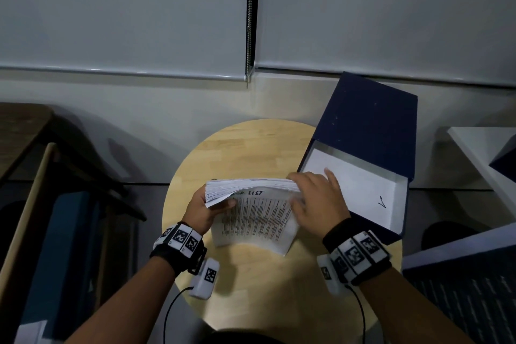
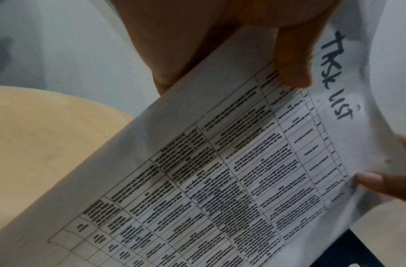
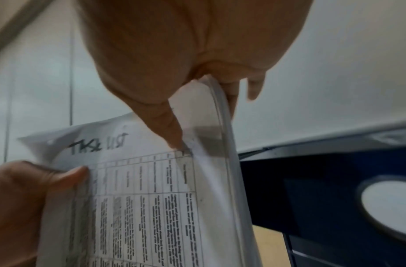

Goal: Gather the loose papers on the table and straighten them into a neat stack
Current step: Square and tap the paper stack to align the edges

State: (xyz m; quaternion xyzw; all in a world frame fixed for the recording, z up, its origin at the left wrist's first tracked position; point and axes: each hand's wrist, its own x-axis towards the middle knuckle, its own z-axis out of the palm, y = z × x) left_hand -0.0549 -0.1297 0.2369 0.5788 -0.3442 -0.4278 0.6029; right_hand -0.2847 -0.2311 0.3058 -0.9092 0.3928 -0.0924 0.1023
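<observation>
Two hands (image 1: 205, 211) (image 1: 318, 201), thick curled paper stack (image 1: 257, 220)

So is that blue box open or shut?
Open: the box has its lid swung back, its white inside exposed beside the right hand.

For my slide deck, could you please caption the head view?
Both hands, left and right, hold a paper stack upright on a round table.

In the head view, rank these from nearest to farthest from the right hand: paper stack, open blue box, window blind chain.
1. paper stack: gripped by the right hand at its right edge.
2. open blue box: just beyond the hand, on the table's right.
3. window blind chain: far back, hanging between the blinds.
</observation>
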